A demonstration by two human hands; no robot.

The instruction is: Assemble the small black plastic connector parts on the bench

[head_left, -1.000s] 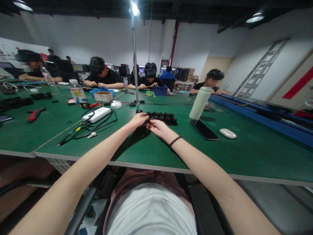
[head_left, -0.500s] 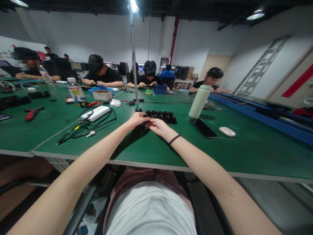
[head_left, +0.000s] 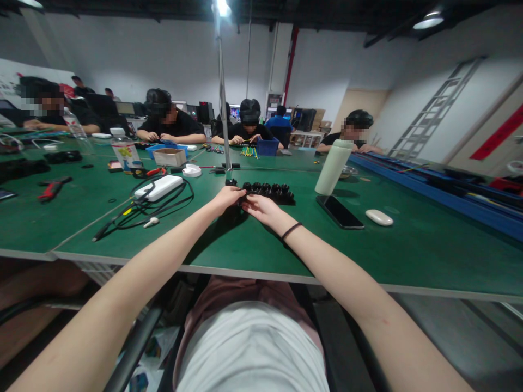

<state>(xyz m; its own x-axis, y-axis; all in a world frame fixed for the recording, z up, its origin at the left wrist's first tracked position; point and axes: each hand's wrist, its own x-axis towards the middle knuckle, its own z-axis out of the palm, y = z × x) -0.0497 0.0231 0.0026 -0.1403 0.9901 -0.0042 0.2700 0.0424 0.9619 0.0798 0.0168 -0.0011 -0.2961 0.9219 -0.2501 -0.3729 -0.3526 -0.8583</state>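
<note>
Both hands meet at the left end of a row of black knobbly parts on the green table. My left hand is closed, thumb and fingers pinching around a small dark piece that is mostly hidden. My right hand lies close against it, fingers bent toward the same piece and also closed. A dark band circles the right wrist. What exactly the fingers hold is too small and too covered to make out. A small black part sits just beyond the left hand, by the foot of a metal pole.
A white power adapter with a looped black cable and a white earbud lie left. Right are a pale green bottle, a phone and a white case. Several people sit across the table; a blue rail runs along the right.
My right fingers have drawn slightly back and spread a little from the left fingertips. Both hands stay at the same place, and the things on the table have not moved.
</note>
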